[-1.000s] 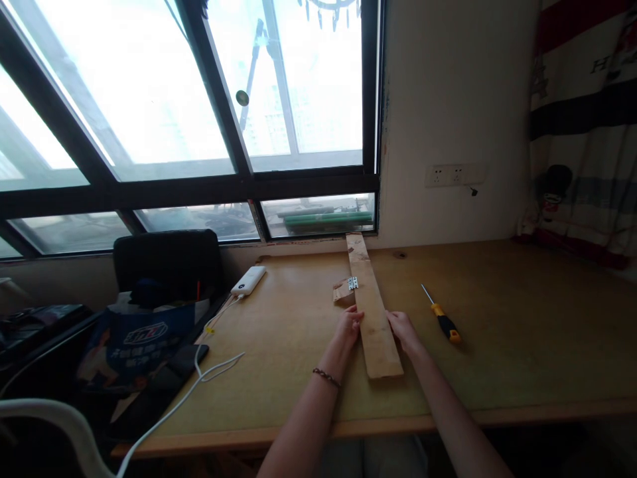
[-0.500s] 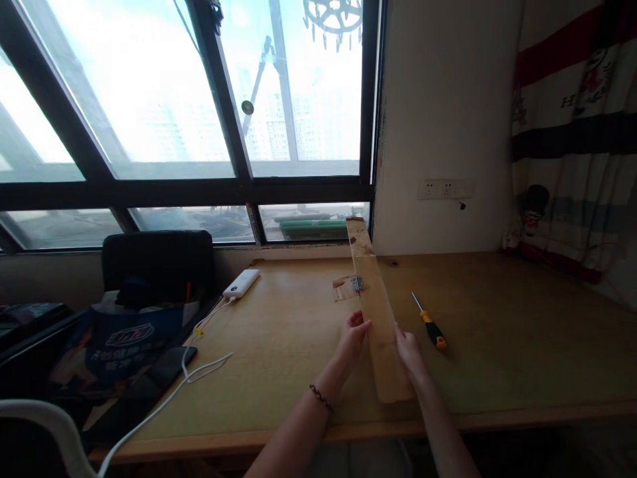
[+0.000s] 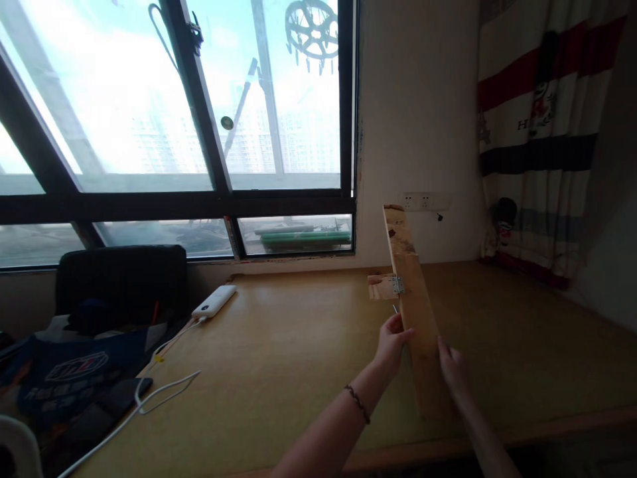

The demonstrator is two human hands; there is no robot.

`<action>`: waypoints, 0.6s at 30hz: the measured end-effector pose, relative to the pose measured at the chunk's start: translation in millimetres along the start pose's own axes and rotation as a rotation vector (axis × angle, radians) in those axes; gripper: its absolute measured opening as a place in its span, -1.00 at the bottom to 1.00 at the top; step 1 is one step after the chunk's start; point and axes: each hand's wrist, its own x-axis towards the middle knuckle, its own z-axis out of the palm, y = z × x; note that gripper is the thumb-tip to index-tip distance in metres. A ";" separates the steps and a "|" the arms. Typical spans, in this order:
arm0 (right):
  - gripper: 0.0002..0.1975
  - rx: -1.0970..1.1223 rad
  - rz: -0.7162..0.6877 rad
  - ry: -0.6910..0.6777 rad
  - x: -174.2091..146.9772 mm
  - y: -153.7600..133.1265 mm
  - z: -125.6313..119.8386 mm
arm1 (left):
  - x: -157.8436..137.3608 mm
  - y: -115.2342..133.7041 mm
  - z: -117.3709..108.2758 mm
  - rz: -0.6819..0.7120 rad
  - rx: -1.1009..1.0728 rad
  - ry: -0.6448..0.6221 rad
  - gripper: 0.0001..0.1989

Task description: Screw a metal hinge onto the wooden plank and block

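A long wooden board is held between my two hands, its far end raised toward the wall. My left hand grips its left edge, thumb on the upper face. On the right edge, my right hand is closed round the wood. A metal hinge sits on the board's left edge and joins it to a small wooden piece. Just above my left fingers shows a thin metal tip, likely the screwdriver's shaft; the rest of it is hidden behind the board and hand.
The wooden table carries a white power bank and its white cable at the left. A dark chair with a blue bag stands beyond the left edge. Wall sockets and a curtain are behind.
The board and both hands have moved right, and the board's far end is higher. The board now covers most of the screwdriver. My view has turned left-to-right in the scene slightly.
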 end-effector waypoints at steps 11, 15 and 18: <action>-0.40 0.055 -0.023 0.120 107.8 -12.5 -8.2 | 80.4 -6.2 34.0 -0.132 0.253 0.221 -0.36; -0.41 0.056 -0.032 0.126 138.0 -17.9 -2.0 | 104.1 -5.2 31.7 -0.108 0.263 0.139 -0.46; -0.42 0.024 -0.045 0.155 156.2 -19.2 3.0 | 119.2 -7.6 28.3 -0.084 0.296 0.073 -0.48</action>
